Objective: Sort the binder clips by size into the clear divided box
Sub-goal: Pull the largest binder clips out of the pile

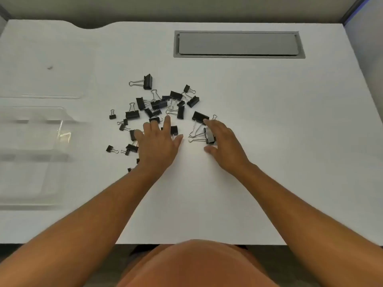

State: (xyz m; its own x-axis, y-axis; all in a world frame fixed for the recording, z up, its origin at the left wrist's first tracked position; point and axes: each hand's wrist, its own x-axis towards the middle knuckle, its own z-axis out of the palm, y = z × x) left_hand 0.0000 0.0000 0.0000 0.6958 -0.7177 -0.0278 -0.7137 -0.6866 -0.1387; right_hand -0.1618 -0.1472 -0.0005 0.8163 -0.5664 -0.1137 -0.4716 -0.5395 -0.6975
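Observation:
Several black binder clips (pixel 159 104) of different sizes lie scattered on the white table (pixel 269 141). My left hand (pixel 158 141) lies flat with spread fingers over the near part of the pile, covering a few clips. My right hand (pixel 222 141) reaches over two large clips: one (pixel 200 117) at its fingertips, another (pixel 209 136) under its fingers beside the thumb. Its fingers look straight, not curled round either. The clear divided box (pixel 37 154) lies at the left edge, its lid (pixel 51 96) open behind it.
A grey recessed cable hatch (pixel 238 44) sits at the back right of the table. One large clip (pixel 147 81) lies apart behind the pile, and small clips (pixel 112 149) lie to the left of my left hand. The table's front edge is near my body.

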